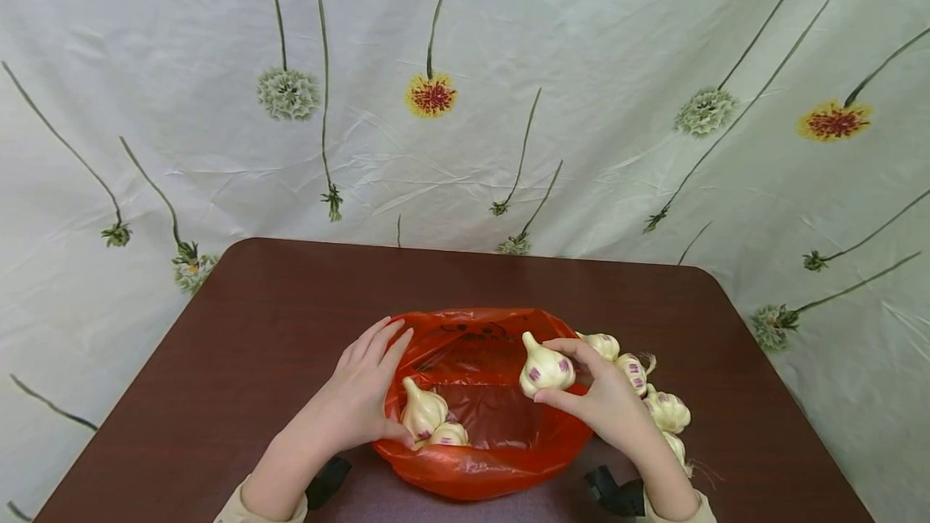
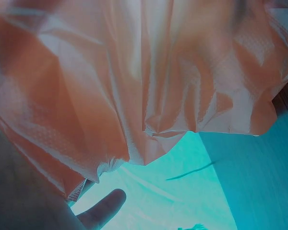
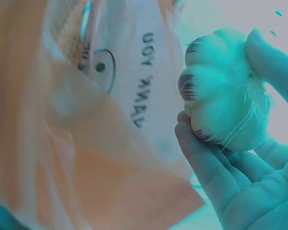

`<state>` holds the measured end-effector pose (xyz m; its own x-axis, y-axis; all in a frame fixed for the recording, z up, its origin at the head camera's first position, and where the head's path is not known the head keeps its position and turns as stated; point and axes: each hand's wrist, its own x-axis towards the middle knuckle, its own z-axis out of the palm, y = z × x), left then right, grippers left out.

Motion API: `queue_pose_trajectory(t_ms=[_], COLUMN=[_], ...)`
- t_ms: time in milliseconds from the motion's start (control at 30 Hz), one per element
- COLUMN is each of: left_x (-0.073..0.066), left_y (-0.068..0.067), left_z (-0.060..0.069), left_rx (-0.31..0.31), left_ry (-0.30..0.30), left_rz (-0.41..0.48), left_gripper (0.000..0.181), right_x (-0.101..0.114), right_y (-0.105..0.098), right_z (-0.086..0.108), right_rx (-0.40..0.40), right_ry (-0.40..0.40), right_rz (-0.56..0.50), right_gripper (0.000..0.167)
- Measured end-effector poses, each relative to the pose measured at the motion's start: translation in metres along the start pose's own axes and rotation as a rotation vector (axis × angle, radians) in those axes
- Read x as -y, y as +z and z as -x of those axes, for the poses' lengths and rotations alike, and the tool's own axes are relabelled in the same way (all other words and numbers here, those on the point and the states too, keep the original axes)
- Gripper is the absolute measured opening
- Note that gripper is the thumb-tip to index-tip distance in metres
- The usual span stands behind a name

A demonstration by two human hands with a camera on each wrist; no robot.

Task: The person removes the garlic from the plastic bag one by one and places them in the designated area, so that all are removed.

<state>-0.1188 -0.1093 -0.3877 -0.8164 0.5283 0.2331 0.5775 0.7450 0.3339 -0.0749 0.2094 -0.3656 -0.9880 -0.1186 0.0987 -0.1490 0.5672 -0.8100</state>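
Observation:
A red plastic bag (image 1: 483, 470) stands with its mouth spread wide on the table. My left hand (image 1: 363, 394) holds the bag's left rim, with its thumb by the near edge and its fingers spread along the far side. In the left wrist view the bag's crinkled wall (image 2: 182, 72) covers most of that hand. Inside the bag, at the left, lie garlic bulbs (image 1: 424, 410), at least two visible. Over the right part of the opening, my right hand (image 1: 606, 398) pinches a garlic bulb (image 1: 546, 367) between thumb and fingers, its neck pointing up; the right wrist view shows its rooty base (image 3: 225, 91).
Several more garlic bulbs (image 1: 667, 410) lie in a curved row on the table to the right of the bag, partly behind my right hand. The dark brown table (image 1: 291, 297) ends at a hanging white cloth (image 1: 581, 39) with a flower print.

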Motion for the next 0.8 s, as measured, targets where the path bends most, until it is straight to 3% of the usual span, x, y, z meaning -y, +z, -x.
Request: queue_pose_trajectory(t_ms=[200,500,800], left_x=[0.000,-0.001,-0.001], left_y=[0.000,-0.001,-0.003], left_z=[0.000,0.000,0.000], left_rx=[0.011,0.003,0.020], left_ry=[-0.001,0.003,-0.001], left_rz=[-0.001,-0.006,-0.003], left_gripper=[0.125,0.125,0.124], right_x=[0.000,-0.009,-0.019], right_y=[-0.018,-0.038,-0.051], right_z=[0.007,0.020,0.033], right_rx=[-0.055,-0.159,-0.217], right_ry=[0.043,0.031,0.055], right_rz=[-0.061,-0.006,-0.031], right_gripper=[0.055,0.054,0.055])
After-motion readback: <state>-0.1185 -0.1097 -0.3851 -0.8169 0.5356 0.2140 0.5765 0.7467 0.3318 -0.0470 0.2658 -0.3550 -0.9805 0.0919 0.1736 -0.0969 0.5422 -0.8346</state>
